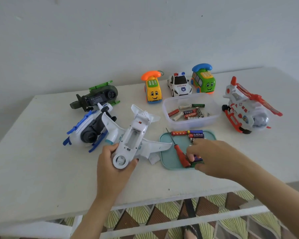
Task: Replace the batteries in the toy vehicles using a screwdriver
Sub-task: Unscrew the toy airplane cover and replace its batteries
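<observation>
**Left hand.** My left hand [114,163] reaches in from the near edge of the table [41,178], forearm angled up and to the right. Its fingers and thumb curl round the nose of the white toy plane [140,133]. The plane lies belly-up and its battery bay [133,138] is uncovered. A small white cover [154,159] lies under the plane's wing, beside the tray [169,163].

**Right hand.** My right hand [211,152] comes in from the right, palm down over the tray. Its fingers are curled, and thumb and fingertips pinch the batteries [198,159] at the tray's near end. The screwdriver [180,156] lies on the tray, its red handle touching these batteries and its tip pointing away. Spare batteries [195,134] lie along the tray's far edge.

**Surroundings.** A clear box [164,107] holding loose cells [190,114] stands just behind the tray. Two overturned helicopters [93,99] crowd the plane's left side. A red and white helicopter [243,107] stands well to the right. Three small cars [179,85] line the far edge. Bare table lies between my forearms and along the near edge.
</observation>
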Tool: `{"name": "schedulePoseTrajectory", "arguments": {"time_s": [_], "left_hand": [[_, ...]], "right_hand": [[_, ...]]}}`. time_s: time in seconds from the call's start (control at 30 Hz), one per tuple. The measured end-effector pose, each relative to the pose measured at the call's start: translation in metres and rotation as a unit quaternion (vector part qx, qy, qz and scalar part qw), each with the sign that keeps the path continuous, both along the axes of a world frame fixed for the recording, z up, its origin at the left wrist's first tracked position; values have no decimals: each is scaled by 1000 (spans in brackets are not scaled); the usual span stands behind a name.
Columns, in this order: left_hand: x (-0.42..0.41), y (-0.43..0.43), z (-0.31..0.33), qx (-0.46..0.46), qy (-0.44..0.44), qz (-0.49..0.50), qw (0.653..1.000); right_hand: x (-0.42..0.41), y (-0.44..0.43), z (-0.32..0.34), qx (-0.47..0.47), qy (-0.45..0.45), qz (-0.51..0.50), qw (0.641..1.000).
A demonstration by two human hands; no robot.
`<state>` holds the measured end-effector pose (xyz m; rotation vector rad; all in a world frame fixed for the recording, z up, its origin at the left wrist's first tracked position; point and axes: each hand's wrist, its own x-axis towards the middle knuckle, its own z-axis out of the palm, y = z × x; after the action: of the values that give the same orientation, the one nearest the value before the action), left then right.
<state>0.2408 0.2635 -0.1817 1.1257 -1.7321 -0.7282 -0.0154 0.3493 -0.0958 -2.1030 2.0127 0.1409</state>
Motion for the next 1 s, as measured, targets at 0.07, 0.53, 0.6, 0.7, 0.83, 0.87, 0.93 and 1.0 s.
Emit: {"name": "schedulePoseTrajectory", "arguments": {"time_s": [0.07,0.53,0.6,0.7,0.83,0.87,0.93,1.0], "left_hand": [[2,-2,0,-6,-1,-16,1000],[15,-9,-4,4,0,-60,998],[17,-8,-3,7,0,-64,998],[20,-8,-4,-6,-9,-56,998],[18,-4,-4,-67,-54,-6,996],[17,-4,-4,-78,-66,12,995],[16,-5,-4,-94,-80,28,992],[17,-8,-7,-110,-90,19,990]], "right_hand": [[3,9,-5,-37,22,-11,999],[1,17,-14,-44,7,-69,997],[4,15,-10,-66,-33,-84,994],[17,10,-4,-112,-114,-88,983],[46,-6,5,-194,-216,-41,956],[53,-12,6,-210,-237,-32,948],[68,-24,5,-246,-277,-12,929],[80,-37,1,-288,-293,14,911]]}}
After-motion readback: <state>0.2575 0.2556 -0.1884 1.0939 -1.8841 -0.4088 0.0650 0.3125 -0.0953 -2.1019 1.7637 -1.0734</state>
